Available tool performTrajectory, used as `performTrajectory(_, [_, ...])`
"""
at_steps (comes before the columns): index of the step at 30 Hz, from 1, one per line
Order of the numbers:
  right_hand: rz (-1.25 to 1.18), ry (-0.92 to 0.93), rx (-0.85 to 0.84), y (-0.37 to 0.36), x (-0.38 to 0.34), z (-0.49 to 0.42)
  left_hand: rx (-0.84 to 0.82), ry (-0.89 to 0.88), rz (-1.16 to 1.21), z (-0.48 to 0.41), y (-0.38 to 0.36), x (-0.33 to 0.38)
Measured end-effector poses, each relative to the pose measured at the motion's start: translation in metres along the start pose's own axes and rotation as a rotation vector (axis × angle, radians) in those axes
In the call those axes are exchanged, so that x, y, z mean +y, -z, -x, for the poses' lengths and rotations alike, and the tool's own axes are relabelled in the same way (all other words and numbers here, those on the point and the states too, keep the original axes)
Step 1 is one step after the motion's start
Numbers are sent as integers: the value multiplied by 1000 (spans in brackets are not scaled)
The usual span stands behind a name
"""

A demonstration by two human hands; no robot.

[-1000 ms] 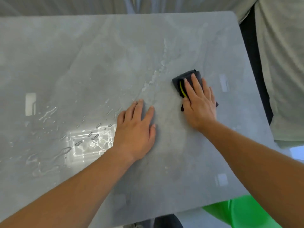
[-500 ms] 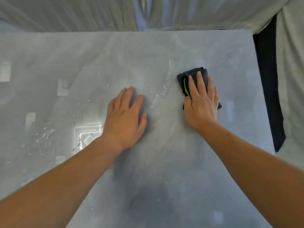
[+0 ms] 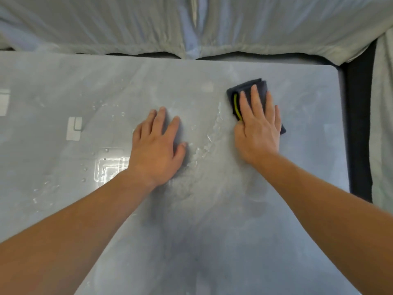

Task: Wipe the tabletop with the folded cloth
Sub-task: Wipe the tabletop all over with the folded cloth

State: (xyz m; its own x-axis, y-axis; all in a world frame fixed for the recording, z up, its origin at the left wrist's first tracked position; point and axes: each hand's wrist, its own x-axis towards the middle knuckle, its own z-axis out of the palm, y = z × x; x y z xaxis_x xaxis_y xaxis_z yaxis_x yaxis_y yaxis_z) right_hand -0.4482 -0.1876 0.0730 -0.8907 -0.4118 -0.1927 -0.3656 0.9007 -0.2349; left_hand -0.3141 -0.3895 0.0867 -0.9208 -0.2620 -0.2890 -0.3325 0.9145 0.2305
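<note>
**A:** Where is the folded cloth (image 3: pixel 248 90)?

**B:** Far right part of the grey desk (image 3: pixel 212 231), near the back edge. It is dark, with a yellow-green strip along its left side, and lies flat under the right hand (image 3: pixel 258 128).

**A:** Does that hand grip it?

**B:** It does not pinch it. The hand lies flat and open, palm down, fingers close together and pointing away from the person, pressing the cloth onto the surface (likely so the whole pad stays in contact as it slides). A cloth corner pokes out by the little-finger side.

**A:** And the left hand (image 3: pixel 156 145)?

**B:** Also flat and open, fingers slightly spread, empty, resting on bare desk near the middle, well apart from the cloth. It seems to serve as a brace while the person leans across to reach the far side.

**A:** What remains to wipe?

**B:** A streak of water (image 3: pixel 209 137) runs between the two hands, just left of the cloth, and droplets (image 3: pixel 85 169) scatter across the left part, around a bright reflection. Judging by that, the wiping is unfinished; the left half looks untouched.

**A:** Anything beyond the desk?

**B:** Pale draped fabric (image 3: pixel 191 24) along the back edge (its purpose is unclear).
</note>
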Motion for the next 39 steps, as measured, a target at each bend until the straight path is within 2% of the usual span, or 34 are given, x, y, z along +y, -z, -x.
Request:
performTrajectory(2, [38, 179, -51, -1, 4, 22, -2, -1, -1, 1, 0, 0])
performTrajectory(4, [62, 259, -100, 3, 18, 16, -7, 3, 9, 1, -1, -1])
performTrajectory(6, [46, 180, -63, 10, 23, -18, 4, 3, 41, 1, -2, -1])
performTrajectory(9, [-17, -42, 25, 12, 8, -72, 11, -5, 62, 2, -4, -2])
performTrajectory(10, [-12, -56, 43, 10, -1, -79, 10, -9, 67, 2, -4, -2])
performTrajectory(12, [27, 56, 34, 4, -15, -71, 2, -14, 66, 3, -4, -2])
performTrajectory(14, [96, 288, -21, 0, -16, -46, 0, -14, 52, 2, -4, -2])
performTrajectory(16, [134, 437, -99, 4, -6, -34, -6, -20, 45, 3, -4, -2])
performTrajectory(18, [124, 405, -98, 9, -3, -54, 1, -26, 43, 3, -5, -4])
performTrajectory(21, [47, 173, -11, 8, -24, -92, 18, -48, 44, 3, -7, -6])
performTrajectory(22, [43, 145, 12, 5, -34, -93, 17, -52, 47, 3, -7, -7])
performTrajectory(24, [71, 220, 11, -3, -48, -75, -4, -60, 53, 4, -6, -8])
performTrajectory(27, [121, 493, -113, -4, -36, -33, -27, -68, 74, 4, -3, -11])
performTrajectory(29, [152, 590, -180, 4, -21, -42, -34, -79, 83, 5, -3, -14])
performTrajectory(33, [74, 426, -111, 13, -14, -89, -44, -102, 91, 5, -5, -18])
performTrajectory(35, [24, 372, -96, 10, -21, -76, -48, -109, 109, 5, -5, -19])
performTrajectory(39, [103, 562, -147, -2, -16, 7, -28, -126, 238, 14, 1, -19])
